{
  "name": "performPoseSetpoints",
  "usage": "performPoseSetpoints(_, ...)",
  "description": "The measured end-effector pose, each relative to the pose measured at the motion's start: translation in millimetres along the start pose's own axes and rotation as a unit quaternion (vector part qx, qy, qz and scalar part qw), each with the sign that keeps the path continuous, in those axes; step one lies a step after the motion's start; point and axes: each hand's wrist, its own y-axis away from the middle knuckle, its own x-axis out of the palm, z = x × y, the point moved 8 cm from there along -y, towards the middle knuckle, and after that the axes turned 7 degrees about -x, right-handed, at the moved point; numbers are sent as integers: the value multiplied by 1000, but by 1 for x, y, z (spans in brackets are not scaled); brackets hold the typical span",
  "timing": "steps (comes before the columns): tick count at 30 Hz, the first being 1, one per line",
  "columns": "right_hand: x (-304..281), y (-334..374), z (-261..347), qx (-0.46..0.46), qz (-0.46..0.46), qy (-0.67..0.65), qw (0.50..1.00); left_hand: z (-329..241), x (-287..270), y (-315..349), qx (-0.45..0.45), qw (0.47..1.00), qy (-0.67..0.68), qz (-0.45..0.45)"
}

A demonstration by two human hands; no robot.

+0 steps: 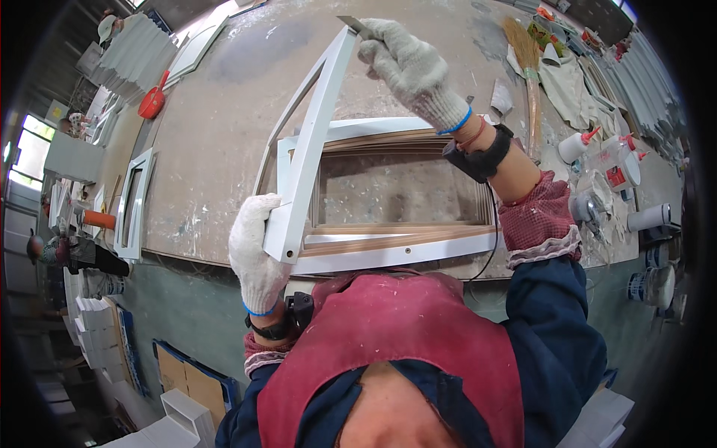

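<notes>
White frame, seemingly joined but part-trimmed, tilts above stacked frames by the worktop's near edge; left hand clasps its near corner; right hand grips a blade at the far one.

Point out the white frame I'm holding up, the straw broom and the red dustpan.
Held white frame (pixel 312 145): head view, on its right-hand bar.
Straw broom (pixel 533 104): head view, on the handle.
Red dustpan (pixel 151 103): head view, on the pan.
</notes>
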Motion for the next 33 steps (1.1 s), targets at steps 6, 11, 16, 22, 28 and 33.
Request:
performPoseSetpoints(6, 14, 19, 47, -95, 27, -77, 992, 4, -3, -2, -75, 996, 39, 19)
performPoseSetpoints(11, 19, 45, 124, -178, 130, -152, 963, -1, -3, -2, 0, 1000, -9, 2)
performPoseSetpoints(16, 31, 74, 181, -248, 268, -217, 905, 4, -1, 0, -20, 996, 81, 3)
performPoseSetpoints(22, 21, 40, 124, -139, 142, -247, 949, 4, -3, 0, -55, 998, 12, 16)
performPoseSetpoints(28, 9, 5, 18, 105, 37, -120, 986, 3, -10, 3, -21, 1000, -3, 0)
performPoseSetpoints(33, 4, 5, -98, 225, -22, -23, 974, 0, -12, 6, 41, 998, -35, 27)
